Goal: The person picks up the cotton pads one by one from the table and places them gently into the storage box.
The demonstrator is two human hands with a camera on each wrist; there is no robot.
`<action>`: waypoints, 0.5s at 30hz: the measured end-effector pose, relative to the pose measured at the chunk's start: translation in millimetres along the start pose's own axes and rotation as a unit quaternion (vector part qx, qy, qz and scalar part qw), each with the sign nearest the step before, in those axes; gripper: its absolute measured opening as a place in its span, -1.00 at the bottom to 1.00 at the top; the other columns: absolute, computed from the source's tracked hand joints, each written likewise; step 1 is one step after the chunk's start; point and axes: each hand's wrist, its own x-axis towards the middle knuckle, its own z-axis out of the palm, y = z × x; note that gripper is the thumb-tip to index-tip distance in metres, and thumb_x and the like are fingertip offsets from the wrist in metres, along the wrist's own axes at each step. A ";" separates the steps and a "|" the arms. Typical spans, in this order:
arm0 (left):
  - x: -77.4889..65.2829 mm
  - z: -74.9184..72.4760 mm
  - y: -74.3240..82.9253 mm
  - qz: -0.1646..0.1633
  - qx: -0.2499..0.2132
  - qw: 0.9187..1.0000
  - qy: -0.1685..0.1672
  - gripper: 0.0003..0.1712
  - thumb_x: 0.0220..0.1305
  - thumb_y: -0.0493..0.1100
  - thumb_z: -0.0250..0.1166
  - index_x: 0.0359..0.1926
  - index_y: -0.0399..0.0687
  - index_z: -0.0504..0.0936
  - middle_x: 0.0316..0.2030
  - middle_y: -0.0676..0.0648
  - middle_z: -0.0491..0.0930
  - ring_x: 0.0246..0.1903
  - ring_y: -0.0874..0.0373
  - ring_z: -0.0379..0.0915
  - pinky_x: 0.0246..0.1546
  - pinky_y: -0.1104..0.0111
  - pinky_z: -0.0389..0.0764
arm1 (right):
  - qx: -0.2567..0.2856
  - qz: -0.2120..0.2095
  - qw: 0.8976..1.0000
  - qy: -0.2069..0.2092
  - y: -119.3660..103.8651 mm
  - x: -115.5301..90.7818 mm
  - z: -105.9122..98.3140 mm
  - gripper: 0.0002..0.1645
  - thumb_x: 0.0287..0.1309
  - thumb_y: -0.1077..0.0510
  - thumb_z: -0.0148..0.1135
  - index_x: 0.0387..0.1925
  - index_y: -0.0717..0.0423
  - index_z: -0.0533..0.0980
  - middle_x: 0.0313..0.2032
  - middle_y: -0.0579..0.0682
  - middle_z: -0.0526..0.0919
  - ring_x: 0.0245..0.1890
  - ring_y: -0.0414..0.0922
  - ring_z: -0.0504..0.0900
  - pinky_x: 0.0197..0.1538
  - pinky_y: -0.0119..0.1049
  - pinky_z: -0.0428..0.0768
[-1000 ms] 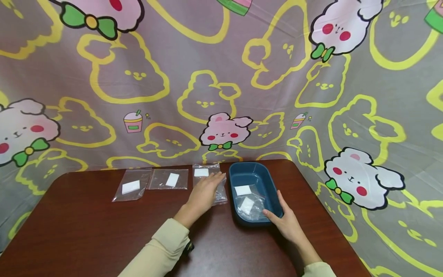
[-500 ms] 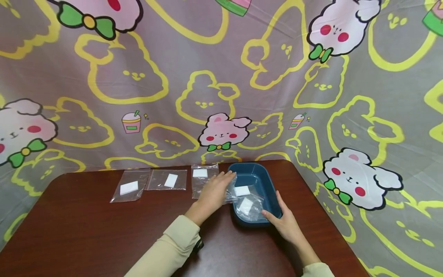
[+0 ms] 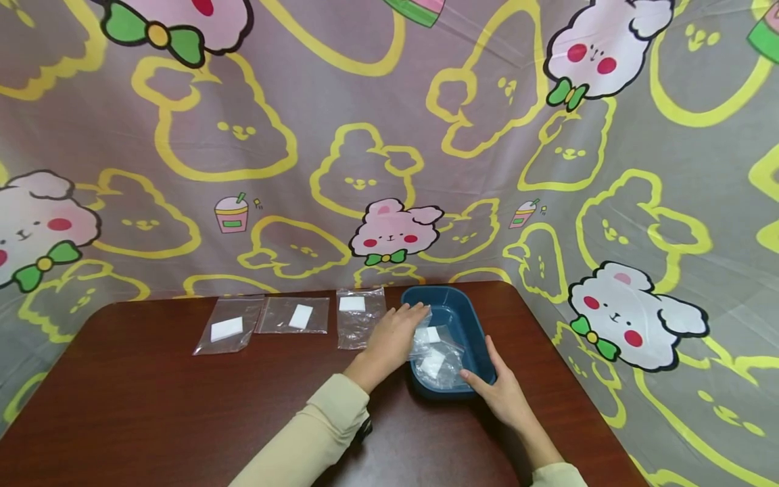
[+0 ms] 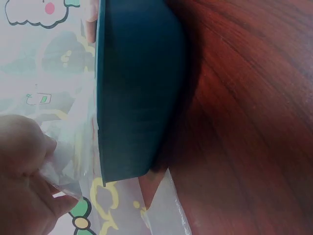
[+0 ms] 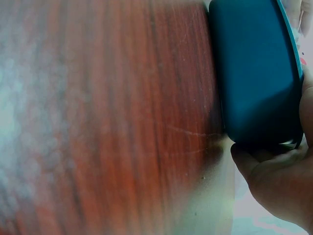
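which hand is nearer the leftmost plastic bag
Left hand, right of the plastic bag, at the left rim of the blue tub; right hand, farther right, gripping its right side.

No legible text (labels, numbers, brands included) anywhere

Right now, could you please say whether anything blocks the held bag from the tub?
Nothing visible does: the left hand holds the clear bag over the left side of the blue tub; other bags lie inside.

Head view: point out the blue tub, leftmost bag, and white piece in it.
Blue tub [image 3: 471,329]: head view, bare right inner wall.
Leftmost bag [image 3: 237,306]: head view, clear plastic toward its far edge.
White piece [image 3: 227,329]: head view, middle of its face.
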 end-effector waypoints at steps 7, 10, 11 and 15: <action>5.7 2.9 9.5 0.002 0.019 1.000 -0.014 -0.45 0.47 -0.36 0.11 0.43 -0.01 0.42 0.39 -0.05 0.39 0.37 -0.06 0.31 0.38 0.07 0.31 | 0.000 -0.002 1.000 -0.001 -0.2 -0.1 -0.4 0.21 0.23 -0.18 0.38 0.61 0.08 -0.14 0.57 0.18 -0.06 0.52 0.23 -0.02 0.43 0.30 0.08; 7.5 3.7 13.9 0.006 0.026 0.999 -0.018 -0.45 0.48 -0.34 0.11 0.43 0.01 0.42 0.39 -0.04 0.40 0.36 -0.04 0.32 0.38 0.07 0.32 | 0.002 -0.001 1.000 -0.002 0.1 0.4 -0.4 0.22 0.23 -0.19 0.38 0.61 0.08 -0.15 0.57 0.18 -0.06 0.52 0.22 -0.02 0.43 0.29 0.07; 8.1 4.2 14.9 0.008 0.028 0.999 -0.018 -0.45 0.48 -0.34 0.10 0.43 0.01 0.42 0.39 -0.04 0.40 0.36 -0.04 0.32 0.38 0.07 0.32 | 0.003 -0.001 1.000 -0.002 0.1 0.5 -0.4 0.22 0.23 -0.19 0.37 0.61 0.08 -0.15 0.57 0.18 -0.07 0.52 0.22 -0.02 0.44 0.29 0.07; 9.7 5.8 17.9 0.016 0.038 0.999 -0.017 -0.45 0.48 -0.32 0.10 0.43 0.02 0.42 0.38 -0.03 0.41 0.35 -0.03 0.34 0.36 0.06 0.34 | 0.004 0.002 1.000 -0.002 0.1 0.4 -0.8 0.21 0.22 -0.18 0.38 0.61 0.07 -0.14 0.57 0.18 -0.06 0.52 0.21 -0.01 0.44 0.27 0.07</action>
